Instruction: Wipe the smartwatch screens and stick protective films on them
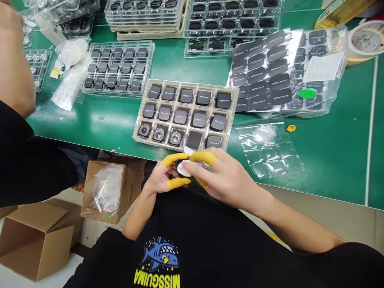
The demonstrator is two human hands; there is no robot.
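My left hand [163,176], with yellow finger covers, grips a small dark watch body [179,165] between thumb and fingers, just off the table's front edge. Over its face, my right hand [220,172] presses a round white piece [184,169] with a covered finger; a white tab sticks up above. Just beyond my hands lies a compartment tray [136,134] of dark square watches. Most show a labelled top; a few in the near row show their round sensor backs. One near-row compartment holds only a flat dark surface. My fingers partly hide the held watch.
A second watch tray [151,60] lies at the back left, beside white-disc bags [66,86]. Black label sheets [261,74], a clear bag [270,150] and a tape roll [366,40] are at the right. Another person's arm [15,60] reaches in at the left, above cardboard boxes [39,240].
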